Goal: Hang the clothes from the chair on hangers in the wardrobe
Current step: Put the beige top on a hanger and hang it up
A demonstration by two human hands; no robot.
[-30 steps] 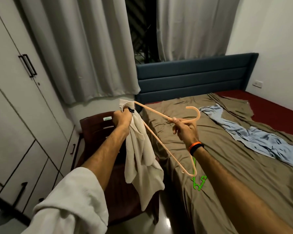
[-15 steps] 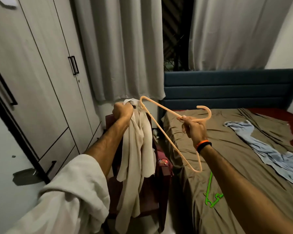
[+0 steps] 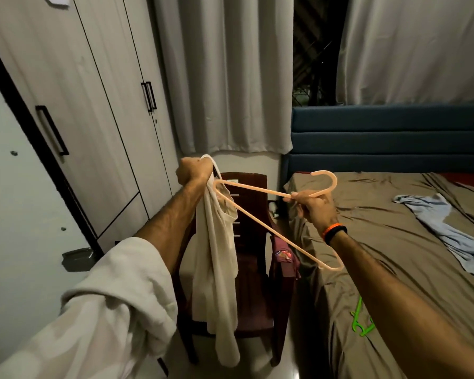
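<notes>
My left hand (image 3: 193,170) grips the top of a cream garment (image 3: 216,272), which hangs down in front of the dark red chair (image 3: 255,214). My right hand (image 3: 314,207) holds a peach plastic hanger (image 3: 274,228) just below its hook. The hanger's far end reaches into the garment's neck opening beside my left hand. The wardrobe (image 3: 74,110) stands at the left, its near door edge swung open, the other doors closed. A pinkish garment (image 3: 285,255) hangs over the chair's right arm.
A bed (image 3: 394,242) with a brown sheet fills the right side, with a light blue garment (image 3: 443,231) and a green hanger (image 3: 360,321) lying on it. Grey curtains (image 3: 230,77) hang behind the chair. A white cloth (image 3: 101,310) is draped over my left upper arm.
The view has swung left toward the wardrobe and moved closer. Both hands kept their grips, and the hanger's end has gone further into the garment's neck.
</notes>
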